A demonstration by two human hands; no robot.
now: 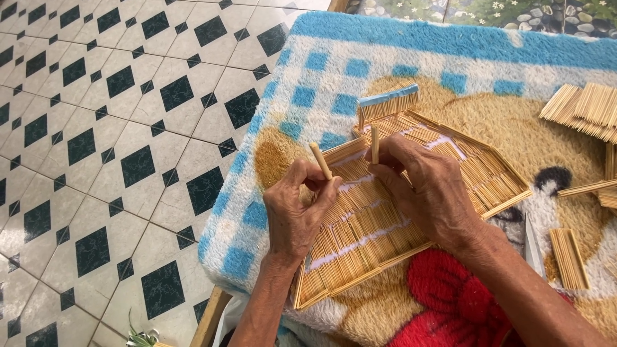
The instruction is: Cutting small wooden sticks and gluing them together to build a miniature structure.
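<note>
A flat panel of glued thin wooden sticks [379,225], shaped like a model roof, lies on a fluffy blanket [398,45]. My left hand [295,209] rests on the panel's left part and pinches a short wooden dowel [321,160] that tilts up and left. My right hand [424,186] lies on the panel's middle and holds a second short dowel [375,144] upright between its fingers. The two dowels stand a little apart. At the panel's far end a small stick block with a blue edge [387,103] stands up.
More stick panels [585,109] lie at the blanket's right edge, and a small one [569,257] lies by my right forearm. The blanket covers a low table; black-and-white tiled floor [109,148] spreads out to the left.
</note>
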